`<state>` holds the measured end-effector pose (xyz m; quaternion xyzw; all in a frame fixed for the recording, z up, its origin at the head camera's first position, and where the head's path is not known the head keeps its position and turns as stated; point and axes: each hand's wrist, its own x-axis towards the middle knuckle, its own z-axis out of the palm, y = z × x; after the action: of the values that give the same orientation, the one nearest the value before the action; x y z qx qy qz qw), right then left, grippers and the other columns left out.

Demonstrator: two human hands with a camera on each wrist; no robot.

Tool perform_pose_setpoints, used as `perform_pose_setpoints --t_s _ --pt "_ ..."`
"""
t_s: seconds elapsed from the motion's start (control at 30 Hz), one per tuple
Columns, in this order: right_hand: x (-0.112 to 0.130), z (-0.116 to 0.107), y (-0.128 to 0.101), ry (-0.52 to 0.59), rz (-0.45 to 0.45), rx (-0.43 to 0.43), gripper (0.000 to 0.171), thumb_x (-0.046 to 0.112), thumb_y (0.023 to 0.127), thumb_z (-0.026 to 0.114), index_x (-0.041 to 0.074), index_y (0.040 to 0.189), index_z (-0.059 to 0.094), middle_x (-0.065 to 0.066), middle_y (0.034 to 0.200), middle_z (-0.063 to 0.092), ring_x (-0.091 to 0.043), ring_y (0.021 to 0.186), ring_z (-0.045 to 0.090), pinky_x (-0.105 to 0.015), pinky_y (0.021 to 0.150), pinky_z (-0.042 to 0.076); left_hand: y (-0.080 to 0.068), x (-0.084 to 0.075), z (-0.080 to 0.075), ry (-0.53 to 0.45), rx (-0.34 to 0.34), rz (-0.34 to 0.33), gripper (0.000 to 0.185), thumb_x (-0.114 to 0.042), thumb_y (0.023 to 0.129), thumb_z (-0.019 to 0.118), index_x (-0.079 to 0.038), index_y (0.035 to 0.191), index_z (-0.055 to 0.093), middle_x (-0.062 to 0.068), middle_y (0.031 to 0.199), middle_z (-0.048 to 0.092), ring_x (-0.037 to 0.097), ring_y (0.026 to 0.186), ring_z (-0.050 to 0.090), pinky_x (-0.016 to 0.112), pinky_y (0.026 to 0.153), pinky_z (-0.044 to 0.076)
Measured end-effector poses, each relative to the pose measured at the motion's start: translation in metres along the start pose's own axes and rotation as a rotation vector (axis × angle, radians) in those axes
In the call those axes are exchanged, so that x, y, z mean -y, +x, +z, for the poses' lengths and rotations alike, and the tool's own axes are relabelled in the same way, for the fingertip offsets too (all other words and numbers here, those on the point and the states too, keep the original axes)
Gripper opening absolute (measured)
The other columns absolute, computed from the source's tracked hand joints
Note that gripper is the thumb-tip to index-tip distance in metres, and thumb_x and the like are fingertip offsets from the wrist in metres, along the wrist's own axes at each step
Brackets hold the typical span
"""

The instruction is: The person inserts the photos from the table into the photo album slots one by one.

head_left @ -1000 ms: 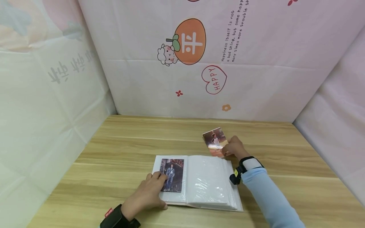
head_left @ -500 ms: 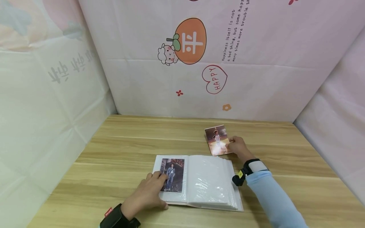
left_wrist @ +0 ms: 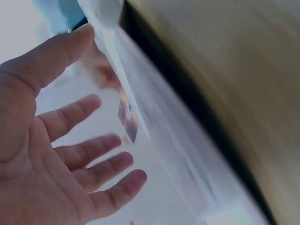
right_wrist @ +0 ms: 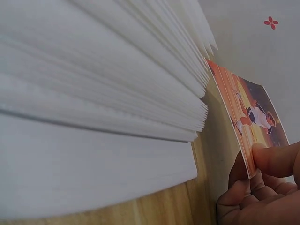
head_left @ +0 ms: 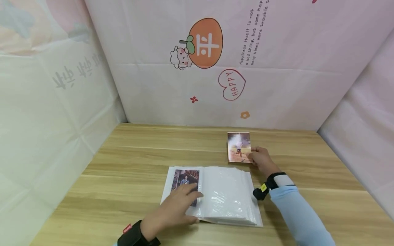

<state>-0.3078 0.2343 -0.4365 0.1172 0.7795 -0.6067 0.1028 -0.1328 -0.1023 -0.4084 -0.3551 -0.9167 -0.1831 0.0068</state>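
Note:
A photo album [head_left: 224, 194] lies open on the wooden table, its right page a shiny blank sleeve. On its left page sits a photo [head_left: 190, 177] of a standing person in blue, partly covered by my left hand [head_left: 173, 206]. That hand hovers or rests over the page, I cannot tell which; the left wrist view shows its fingers [left_wrist: 103, 147] spread and holding nothing. Beyond the album, my right hand [head_left: 263, 160] pinches a loose photo [head_left: 239, 145] of a person outdoors by its lower right corner. In the right wrist view the thumb [right_wrist: 274, 158] lies on the photo's face.
A bare stretch of wooden tabletop [head_left: 129, 164] surrounds the album. Behind stands a white printed cloth [head_left: 154, 92], with more cloth hanging at left and right. The album's stacked page edges [right_wrist: 178, 93] fan out on the right side.
My right hand has shifted slightly right and away, turning the loose photo upright; the picture facing up looks different. My left hand has slid right across the left page toward the spine.

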Motion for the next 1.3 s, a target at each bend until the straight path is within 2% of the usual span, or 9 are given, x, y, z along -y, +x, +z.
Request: perform_pose_setpoints --t_s 0.13,0.23,0.4,0.63,0.73,0.83,0.93,1.1,1.3 --pt "0.002 -0.001 -0.003 0.045 -0.002 -0.001 0.035 0.004 0.092 0.052 -0.004 0.122 0.037 -0.005 0.079 0.047 -0.013 0.06 0.041 -0.026 0.054 0.035 0.01 -0.013 0.01 0.058 -0.027 0.123 0.055 -0.035 0.075 0.075 -0.013 0.122 0.057 0.016 0.132 0.047 0.03 0.12 0.045 0.047 0.088 0.043" --pt "0.003 0.0 -0.006 0.044 0.002 -0.009 0.034 0.005 0.092 0.053 -0.004 0.121 0.038 -0.004 0.077 0.047 -0.013 0.059 0.041 -0.026 0.054 0.035 0.016 -0.02 0.018 0.088 -0.019 0.155 0.051 -0.033 0.078 0.072 -0.015 0.123 0.057 0.015 0.133 0.047 0.027 0.121 0.044 0.044 0.089 0.043" --pt "0.003 0.001 -0.006 0.063 -0.023 -0.009 0.031 0.001 0.09 0.054 -0.005 0.117 0.039 -0.005 0.077 0.047 -0.012 0.06 0.043 -0.024 0.053 0.036 0.02 -0.028 0.026 0.103 0.005 0.165 0.043 -0.029 0.081 0.069 -0.02 0.121 0.06 0.014 0.134 0.046 0.027 0.121 0.044 0.046 0.088 0.043" --pt "0.0 -0.001 -0.003 0.084 -0.007 -0.013 0.028 0.002 0.09 0.054 -0.002 0.113 0.039 -0.005 0.076 0.046 -0.012 0.057 0.043 -0.025 0.051 0.036 0.022 -0.032 0.027 0.142 0.035 0.147 0.039 -0.024 0.082 0.068 -0.023 0.12 0.061 0.01 0.134 0.048 0.024 0.12 0.045 0.043 0.085 0.045" --pt "0.001 -0.002 -0.002 0.1 -0.003 -0.006 0.021 0.003 0.092 0.052 -0.001 0.107 0.04 -0.005 0.075 0.047 -0.012 0.057 0.043 -0.025 0.052 0.037 0.023 -0.033 0.027 0.139 0.039 0.138 0.038 -0.021 0.08 0.07 -0.024 0.117 0.063 0.008 0.132 0.049 0.023 0.119 0.046 0.042 0.084 0.046" --pt "0.003 -0.002 0.0 0.133 0.007 0.003 0.011 0.006 0.094 0.05 0.003 0.099 0.04 -0.003 0.075 0.048 -0.013 0.058 0.043 -0.026 0.055 0.039 0.026 -0.033 0.027 0.137 0.038 0.132 0.037 -0.017 0.078 0.071 -0.025 0.113 0.065 0.006 0.129 0.051 0.022 0.115 0.049 0.04 0.082 0.046" --pt "0.007 0.001 -0.001 0.165 0.013 0.016 0.009 0.008 0.095 0.048 0.006 0.093 0.04 -0.001 0.077 0.048 -0.013 0.059 0.042 -0.027 0.057 0.039 0.03 -0.034 0.027 0.136 0.028 0.135 0.036 -0.013 0.074 0.072 -0.026 0.108 0.068 0.004 0.122 0.053 0.019 0.104 0.052 0.033 0.076 0.047" --pt "0.018 0.012 -0.006 0.185 -0.031 0.069 0.01 0.007 0.095 0.049 0.005 0.09 0.041 -0.002 0.079 0.051 -0.013 0.058 0.041 -0.028 0.059 0.041 0.035 -0.036 0.024 0.142 0.033 0.119 0.034 -0.013 0.07 0.075 -0.026 0.101 0.07 0.009 0.122 0.051 0.018 0.09 0.053 0.026 0.066 0.045" --pt "0.026 0.025 -0.008 0.175 -0.106 0.11 0.012 0.006 0.091 0.055 0.003 0.09 0.044 -0.001 0.075 0.056 -0.011 0.06 0.051 -0.031 0.063 0.048 0.043 -0.041 0.021 0.149 0.115 0.056 0.026 -0.025 0.072 0.076 -0.027 0.097 0.068 0.016 0.132 0.047 0.023 0.095 0.054 0.032 0.068 0.047"
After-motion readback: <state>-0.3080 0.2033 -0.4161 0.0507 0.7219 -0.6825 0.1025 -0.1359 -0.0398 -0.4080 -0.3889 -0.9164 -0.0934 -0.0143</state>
